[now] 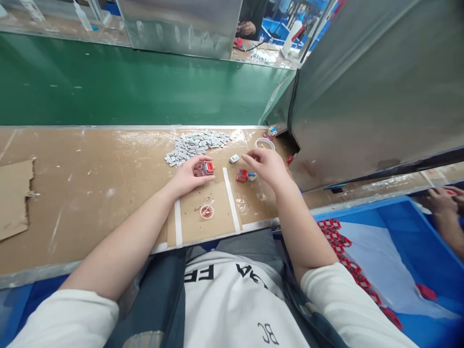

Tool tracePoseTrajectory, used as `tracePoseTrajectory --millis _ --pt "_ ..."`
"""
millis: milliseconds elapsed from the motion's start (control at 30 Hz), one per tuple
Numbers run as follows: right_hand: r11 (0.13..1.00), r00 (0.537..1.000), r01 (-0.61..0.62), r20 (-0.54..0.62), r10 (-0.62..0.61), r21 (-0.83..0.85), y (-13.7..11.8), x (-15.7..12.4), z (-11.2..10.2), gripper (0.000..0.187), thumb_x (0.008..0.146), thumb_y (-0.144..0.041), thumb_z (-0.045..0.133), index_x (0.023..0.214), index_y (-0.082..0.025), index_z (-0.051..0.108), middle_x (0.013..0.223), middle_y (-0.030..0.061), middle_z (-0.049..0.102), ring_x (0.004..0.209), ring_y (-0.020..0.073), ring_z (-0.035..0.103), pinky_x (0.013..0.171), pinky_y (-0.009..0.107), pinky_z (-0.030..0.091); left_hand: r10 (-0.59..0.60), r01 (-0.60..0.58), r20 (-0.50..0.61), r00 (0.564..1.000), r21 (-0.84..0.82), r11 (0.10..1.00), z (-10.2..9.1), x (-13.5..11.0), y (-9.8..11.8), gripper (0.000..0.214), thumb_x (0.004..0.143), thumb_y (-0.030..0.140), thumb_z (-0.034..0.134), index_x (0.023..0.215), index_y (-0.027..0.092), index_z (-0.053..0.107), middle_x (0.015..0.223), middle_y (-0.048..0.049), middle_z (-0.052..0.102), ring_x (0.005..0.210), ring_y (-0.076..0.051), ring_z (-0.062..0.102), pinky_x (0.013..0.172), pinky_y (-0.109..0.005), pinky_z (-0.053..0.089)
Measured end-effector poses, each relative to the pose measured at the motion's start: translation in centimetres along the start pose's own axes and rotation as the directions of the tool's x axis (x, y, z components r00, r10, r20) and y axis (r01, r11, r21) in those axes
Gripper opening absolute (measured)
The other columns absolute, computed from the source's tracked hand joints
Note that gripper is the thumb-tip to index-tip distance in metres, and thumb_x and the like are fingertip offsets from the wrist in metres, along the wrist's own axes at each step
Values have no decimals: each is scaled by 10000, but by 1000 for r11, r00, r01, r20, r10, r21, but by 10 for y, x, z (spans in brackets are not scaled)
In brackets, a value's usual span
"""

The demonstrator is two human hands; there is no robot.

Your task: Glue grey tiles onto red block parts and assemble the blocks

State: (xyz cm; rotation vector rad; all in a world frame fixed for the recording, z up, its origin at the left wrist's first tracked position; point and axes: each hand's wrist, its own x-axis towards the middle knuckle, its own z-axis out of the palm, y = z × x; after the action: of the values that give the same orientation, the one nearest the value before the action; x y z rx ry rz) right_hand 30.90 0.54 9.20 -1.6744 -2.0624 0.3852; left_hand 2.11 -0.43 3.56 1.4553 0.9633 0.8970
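Observation:
My left hand (188, 176) is closed round a small red and grey plastic piece (207, 168), gripping it between thumb and fingers. My right hand (268, 166) hovers over the table with its fingers stretched to the left, and no object shows in them. Just left of its fingertips lies a small white block (234, 158). Below it on the table sit another red and grey piece (242, 175) and a small blue, yellow and white piece (252, 177). Behind my left hand spreads a pile of small flat grey pieces (195, 146).
A small cup of red contents with a stick (207, 211) stands near the front edge between white tape strips. A white ring (265, 143) lies at the back right. Torn cardboard (16, 198) is far left. Right, a blue bin (398, 212) holds red pieces. Co-workers' hands show beyond.

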Motion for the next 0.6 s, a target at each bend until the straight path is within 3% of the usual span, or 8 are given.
tracePoseTrajectory --millis 133,233,300,433,600 --pt "975 995 -26 84 46 -219 1 25 9 310 940 -464 764 1075 -188 806 1047 112 791 886 240 661 692 325 367 37 -37 -34 999 4 999 0 0 0 610 740 411 927 1240 215 639 984 -42 755 703 -155 686 619 -259 527" --pt "942 981 25 190 42 -334 -5 36 26 281 921 -422 778 1005 -155 798 1045 154 787 908 263 680 707 335 405 80 -80 -67 995 -2 997 0 0 0 593 735 435 929 1214 208 663 940 -28 731 655 -136 640 604 -256 509" --pt "945 976 80 218 -9 -316 -6 38 35 218 916 -349 771 991 -145 784 1025 151 781 916 261 689 745 337 451 105 -108 -92 990 -26 994 1 -1 0 599 723 465 938 1199 207 680 929 -26 722 672 -144 642 623 -265 520" --pt "983 971 182 157 -180 0 -2 31 42 238 879 -322 811 1052 -166 760 1062 110 771 969 252 717 857 360 563 131 -140 -141 981 -57 989 1 0 0 646 698 523 950 1190 197 689 946 -30 714 751 -167 669 693 -284 541" --pt "894 971 121 134 -196 430 -10 16 40 361 842 -448 863 1086 -201 767 1085 88 779 868 226 759 818 384 664 140 -150 -120 983 -79 986 0 0 2 705 663 557 965 1206 203 686 961 -29 708 750 -169 646 671 -279 518"
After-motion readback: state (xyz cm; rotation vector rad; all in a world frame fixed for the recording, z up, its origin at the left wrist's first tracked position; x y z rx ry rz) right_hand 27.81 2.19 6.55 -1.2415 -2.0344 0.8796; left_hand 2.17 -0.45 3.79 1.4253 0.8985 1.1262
